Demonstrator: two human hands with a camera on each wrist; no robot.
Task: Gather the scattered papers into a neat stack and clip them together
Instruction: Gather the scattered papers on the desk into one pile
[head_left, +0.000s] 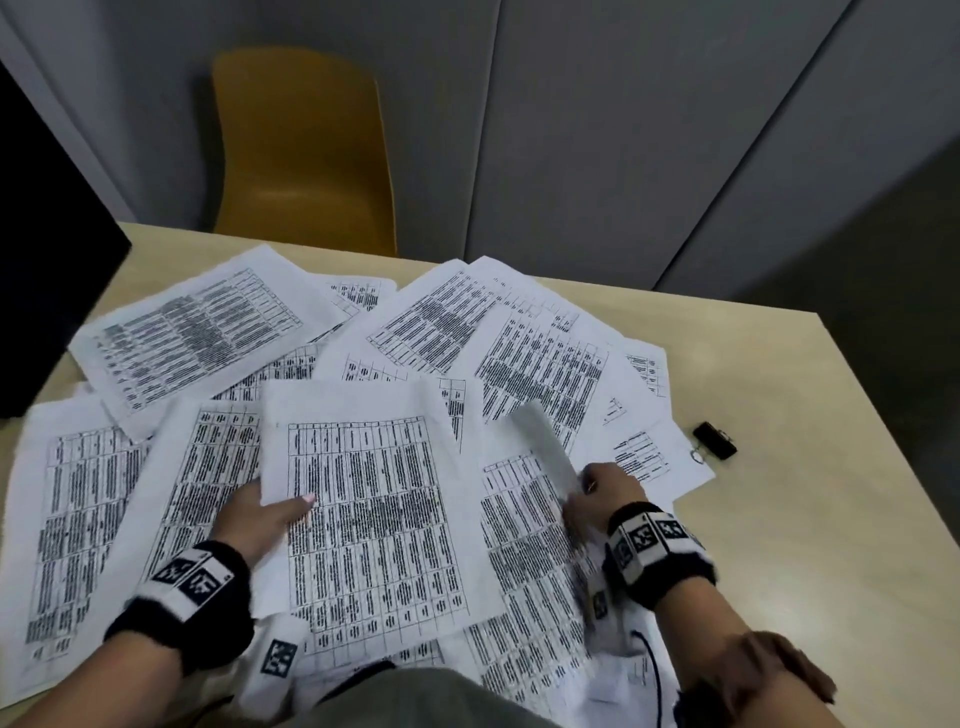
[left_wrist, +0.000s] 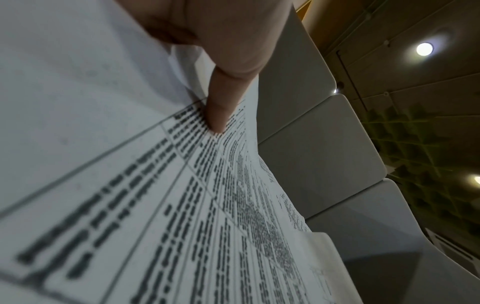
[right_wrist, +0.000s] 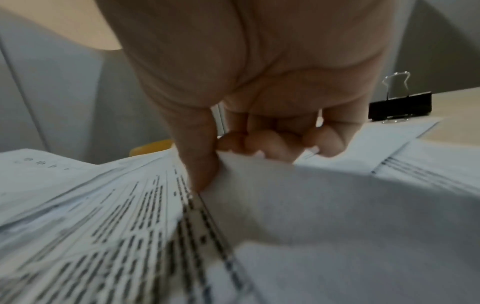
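Note:
Several printed sheets (head_left: 197, 332) lie fanned and overlapping across the beige table (head_left: 810, 519). My left hand (head_left: 280, 508) grips the left edge of the central sheet (head_left: 374, 519), thumb (left_wrist: 221, 115) on its printed face and the fingers hidden beneath. My right hand (head_left: 597, 486) pinches the edge of another sheet (head_left: 543, 441) between thumb and fingers (right_wrist: 259, 148), and that edge curls up off the pile. A black binder clip (head_left: 714, 439) lies on the table just right of the papers, also the binder clip (right_wrist: 400, 105) beyond my right fingers.
A yellow chair (head_left: 301, 150) stands behind the table's far edge, with grey wall panels (head_left: 623, 130) behind it. A dark object (head_left: 47, 291) sits at the table's left edge. Bare tabletop shows to the right of the clip.

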